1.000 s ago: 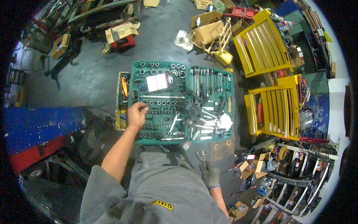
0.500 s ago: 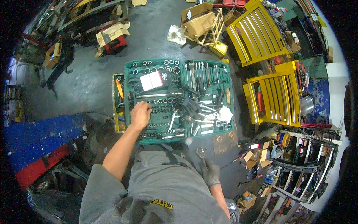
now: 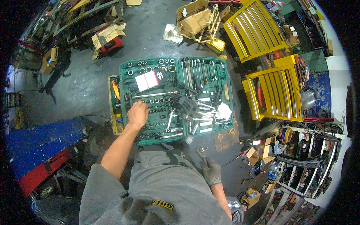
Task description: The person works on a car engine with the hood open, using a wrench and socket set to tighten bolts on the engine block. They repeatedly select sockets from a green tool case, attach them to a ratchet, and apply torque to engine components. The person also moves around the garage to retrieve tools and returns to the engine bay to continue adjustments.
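Observation:
My bare left hand (image 3: 138, 114) rests over the left edge of an unfolded green tool case (image 3: 182, 129). Its fingers are bent down at the end of a row of sockets (image 3: 162, 100), and whatever they grip is hidden beneath them. A combination wrench (image 3: 170, 119) lies across the sockets to the right. My right hand (image 3: 212, 171) wears a grey knit glove and is closed round a ratchet wrench (image 3: 201, 151), its round head pointing away from me. That hand stays low, near my right side, apart from the case.
On the case lie a white-and-red box (image 3: 147, 80), dark gloves (image 3: 189, 107) and a crumpled white rag (image 3: 224, 111). Yellow drawer cabinets (image 3: 272, 92) stand at right, with cluttered shelves (image 3: 300, 161) nearer me. A blue-and-red panel (image 3: 45, 144) is at left; cardboard boxes (image 3: 197, 20) sit beyond.
The whole view has shifted slightly, so the case appears a little further left. My left hand keeps its place at the socket row; the right still grips the ratchet wrench.

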`<control>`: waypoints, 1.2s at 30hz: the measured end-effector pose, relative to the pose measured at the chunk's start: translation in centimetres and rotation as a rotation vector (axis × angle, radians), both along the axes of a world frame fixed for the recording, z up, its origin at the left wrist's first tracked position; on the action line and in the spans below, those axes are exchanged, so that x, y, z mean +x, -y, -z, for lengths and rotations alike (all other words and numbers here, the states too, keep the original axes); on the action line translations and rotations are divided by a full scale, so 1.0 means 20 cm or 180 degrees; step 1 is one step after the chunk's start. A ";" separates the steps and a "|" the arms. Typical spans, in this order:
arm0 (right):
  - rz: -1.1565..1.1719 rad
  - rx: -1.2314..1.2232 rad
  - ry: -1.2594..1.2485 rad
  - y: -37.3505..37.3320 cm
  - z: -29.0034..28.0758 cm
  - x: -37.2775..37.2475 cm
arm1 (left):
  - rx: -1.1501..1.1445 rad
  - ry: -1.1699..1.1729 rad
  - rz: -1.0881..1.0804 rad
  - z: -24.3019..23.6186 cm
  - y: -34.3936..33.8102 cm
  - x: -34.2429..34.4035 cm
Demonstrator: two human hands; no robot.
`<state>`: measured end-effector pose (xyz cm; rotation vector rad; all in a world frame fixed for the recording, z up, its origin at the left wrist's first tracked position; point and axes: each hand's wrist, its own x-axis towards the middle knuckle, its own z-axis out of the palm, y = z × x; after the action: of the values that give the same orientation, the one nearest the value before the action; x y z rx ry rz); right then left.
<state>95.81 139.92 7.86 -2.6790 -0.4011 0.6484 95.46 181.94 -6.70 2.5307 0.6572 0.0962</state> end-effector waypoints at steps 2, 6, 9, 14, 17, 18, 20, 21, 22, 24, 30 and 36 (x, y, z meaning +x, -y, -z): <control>-0.0095 0.0137 0.0046 0.01 0.01 0.00 | 0.0056 -0.0099 -0.0001 -0.01 0.01 0.00; -0.0122 0.0167 0.0012 0.02 0.00 0.01 | 0.0081 -0.0103 -0.0108 0.00 0.02 0.00; 0.0021 0.0097 -0.0126 0.03 0.00 0.01 | 0.0102 -0.0043 -0.0134 0.00 0.01 0.00; -0.0104 0.0018 -0.0046 0.03 0.00 0.03 | 0.0247 0.0003 0.0110 0.01 -0.01 0.00; -0.0128 0.0015 -0.0071 0.02 -0.01 0.04 | 0.0202 -0.0159 0.0270 0.02 -0.01 -0.01; -0.0109 -0.0003 -0.0086 0.02 -0.01 0.04 | 0.0223 -0.0135 0.0275 0.02 -0.01 -0.02; -0.0123 0.0057 -0.0075 0.01 -0.02 0.04 | 0.0236 -0.0090 0.0264 0.03 0.00 -0.02; -0.0132 0.0070 -0.0065 0.01 -0.01 0.04 | 0.0199 -0.0072 0.0222 0.03 0.00 -0.03; -0.0131 0.0037 -0.0069 0.01 -0.01 0.03 | 0.0163 -0.0053 0.0179 0.04 -0.01 -0.03; -0.0125 -0.0028 -0.0076 0.01 0.00 0.03 | 0.0111 -0.0070 0.0197 0.04 -0.03 -0.03; -0.0058 0.0140 -0.0027 0.01 0.05 0.01 | 0.0217 -0.0308 0.0541 0.02 -0.07 0.04; 0.0066 0.0087 -0.0119 0.00 0.04 0.00 | 0.0234 -0.0158 0.0584 -0.01 -0.07 0.00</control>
<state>95.75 139.85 7.09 -2.6377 -0.3692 0.6809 95.46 183.42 -6.42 2.6585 0.4447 -0.0075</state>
